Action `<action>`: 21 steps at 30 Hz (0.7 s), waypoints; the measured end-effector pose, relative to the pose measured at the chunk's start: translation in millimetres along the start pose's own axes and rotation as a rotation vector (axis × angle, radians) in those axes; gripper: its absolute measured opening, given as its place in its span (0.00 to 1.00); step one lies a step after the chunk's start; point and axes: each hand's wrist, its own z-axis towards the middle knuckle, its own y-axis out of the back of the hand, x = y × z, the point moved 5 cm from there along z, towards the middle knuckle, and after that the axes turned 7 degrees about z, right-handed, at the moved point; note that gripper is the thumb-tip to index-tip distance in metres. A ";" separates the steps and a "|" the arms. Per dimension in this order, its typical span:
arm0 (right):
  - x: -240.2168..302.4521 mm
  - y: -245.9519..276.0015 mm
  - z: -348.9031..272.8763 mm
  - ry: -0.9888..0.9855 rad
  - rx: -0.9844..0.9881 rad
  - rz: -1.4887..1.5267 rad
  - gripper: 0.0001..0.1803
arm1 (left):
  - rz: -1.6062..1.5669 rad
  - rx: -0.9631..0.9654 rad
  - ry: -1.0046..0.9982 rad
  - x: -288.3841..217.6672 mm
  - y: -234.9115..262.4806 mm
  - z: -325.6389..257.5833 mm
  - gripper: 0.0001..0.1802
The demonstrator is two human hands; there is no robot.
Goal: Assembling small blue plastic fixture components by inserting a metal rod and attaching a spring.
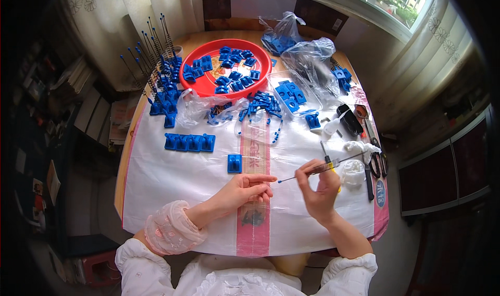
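A thin dark rod with a small blue tip (280, 181) is pinched in my right hand (319, 186), its far end pointing up and to the right. Just left of that tip is my left hand (245, 193), its fingers stretched toward it and nothing visible in them. Beyond my left hand lies a single blue plastic bracket-like piece (235, 164) on the white sheet. A row of several joined-up blue pieces (189, 143) sits farther left. Behind my right hand, partly covered, is a screwdriver with a yellow-and-black handle (329, 163).
A red round tray (268, 61) holds several blue pieces. Left of it stand blue pieces with upright rods and springs (161, 61). Small blue parts (263, 104), plastic bags (312, 61) and a clear box (276, 90) lie behind. Scissors (383, 163) and crumpled white tissue (354, 172) are right.
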 end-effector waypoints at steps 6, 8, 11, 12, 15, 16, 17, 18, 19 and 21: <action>-10.8 1.6 1.2 -0.140 0.179 -0.170 0.07 | 0.212 -0.073 -0.182 -9.7 -7.5 -6.9 0.12; -11.8 -3.8 -2.4 -0.273 0.283 -0.064 0.08 | 0.221 -0.164 -0.279 -20.9 -8.1 -15.8 0.11; -24.1 -7.3 -11.0 -0.548 0.457 0.217 0.09 | 0.459 -0.309 -0.535 -41.0 2.4 -25.8 0.10; -26.6 -8.9 -13.6 -0.665 0.476 0.339 0.09 | 0.578 -0.361 -0.622 -50.9 4.7 -30.5 0.11; -30.8 -15.1 -18.9 -0.911 0.587 0.587 0.11 | 1.028 -0.527 -0.906 -79.2 -0.6 -41.7 0.18; -29.3 -15.9 -20.4 -0.934 0.628 0.618 0.11 | 1.180 -0.591 -0.996 -84.7 -4.1 -45.0 0.19; -27.4 -17.1 -21.8 -0.956 0.671 0.648 0.11 | 1.289 -0.612 -1.054 -85.1 -4.2 -43.7 0.26; -25.0 -18.0 -23.0 -0.978 0.713 0.678 0.11 | 1.355 -0.605 -1.052 -85.0 -5.3 -43.5 0.28; -21.7 -18.7 -24.3 -0.996 0.777 0.676 0.12 | 1.420 -0.597 -1.049 -86.4 -8.1 -44.2 0.29; -16.6 -20.0 -27.3 -1.038 0.849 0.735 0.12 | 1.510 -0.568 -1.041 -86.7 -11.4 -43.2 0.30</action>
